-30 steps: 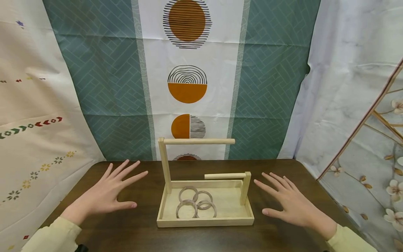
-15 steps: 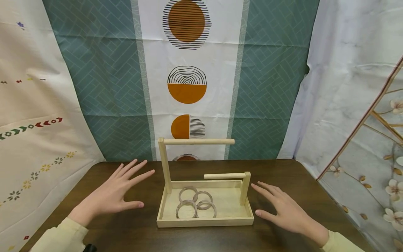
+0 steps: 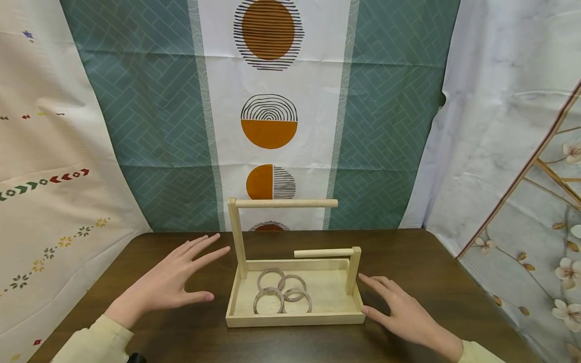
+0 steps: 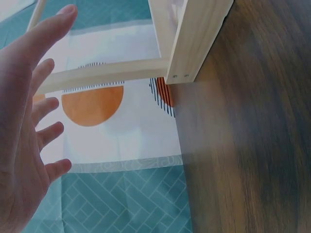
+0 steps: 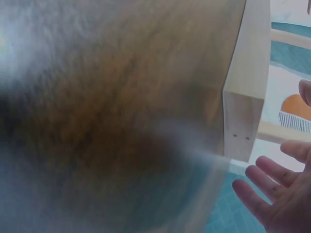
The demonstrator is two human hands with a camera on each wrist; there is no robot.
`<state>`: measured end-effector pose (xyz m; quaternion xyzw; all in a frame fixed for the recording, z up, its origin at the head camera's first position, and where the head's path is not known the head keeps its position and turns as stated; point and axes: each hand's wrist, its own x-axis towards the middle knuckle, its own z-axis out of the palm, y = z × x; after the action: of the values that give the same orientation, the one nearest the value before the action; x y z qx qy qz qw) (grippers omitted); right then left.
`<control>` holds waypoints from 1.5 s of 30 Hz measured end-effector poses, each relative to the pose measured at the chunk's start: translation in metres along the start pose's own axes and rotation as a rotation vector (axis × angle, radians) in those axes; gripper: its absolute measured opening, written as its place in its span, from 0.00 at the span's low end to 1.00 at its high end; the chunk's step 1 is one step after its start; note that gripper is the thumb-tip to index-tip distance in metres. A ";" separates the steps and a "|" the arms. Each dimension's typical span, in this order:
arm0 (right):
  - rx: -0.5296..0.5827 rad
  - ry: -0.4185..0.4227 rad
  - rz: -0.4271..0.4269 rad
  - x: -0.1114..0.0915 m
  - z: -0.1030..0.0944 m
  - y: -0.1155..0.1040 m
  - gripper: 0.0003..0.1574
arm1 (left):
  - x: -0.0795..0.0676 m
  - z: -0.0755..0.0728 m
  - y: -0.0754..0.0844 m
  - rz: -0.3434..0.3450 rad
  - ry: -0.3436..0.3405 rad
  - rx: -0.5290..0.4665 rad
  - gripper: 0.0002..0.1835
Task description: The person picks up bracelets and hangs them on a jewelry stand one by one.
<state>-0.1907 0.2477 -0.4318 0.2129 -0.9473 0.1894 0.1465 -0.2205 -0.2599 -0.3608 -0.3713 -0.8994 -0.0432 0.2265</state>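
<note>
A pale wooden tray point(image 3: 295, 319) rests on the table, with a tall post point(image 3: 237, 237) at its left end and a shorter post point(image 3: 353, 272) at its right. An upper rod point(image 3: 288, 203) reaches rightward from the tall post; a lower rod point(image 3: 324, 253) reaches leftward from the short one. Several greyish-brown rings point(image 3: 270, 291) lie overlapping in the tray's left half. My left hand point(image 3: 165, 282) hovers left of the tray, fingers spread, holding nothing. Beside the tray's right end is my right hand point(image 3: 404, 310), fingers extended and holding nothing; whether its thumb touches the tray, I cannot tell.
A dark brown wooden table point(image 3: 290, 348) bears the tray. Behind it hangs a green and white cloth point(image 3: 386, 126) with orange shapes. A cream patterned cloth point(image 3: 59, 151) borders the left, and a pale floral cloth point(image 3: 508, 166) the right.
Both hands have come inward toward the tray, the left moving right and the right moving left and slightly lower. The tray and rings have stayed in place.
</note>
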 end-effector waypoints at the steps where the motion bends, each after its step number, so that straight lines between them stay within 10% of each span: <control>1: 0.005 -0.003 0.007 0.000 0.001 -0.001 0.41 | 0.000 0.000 0.001 -0.001 -0.002 0.000 0.48; 32: 0.274 -0.084 0.062 -0.004 0.030 -0.007 0.33 | 0.024 0.003 0.021 -0.009 -0.158 -0.126 0.47; 45: 0.359 -0.083 0.135 -0.004 0.034 -0.012 0.34 | 0.040 0.011 0.024 0.109 -0.229 -0.108 0.45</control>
<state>-0.1881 0.2245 -0.4598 0.1792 -0.9157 0.3557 0.0540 -0.2328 -0.2139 -0.3554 -0.4338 -0.8942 -0.0367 0.1041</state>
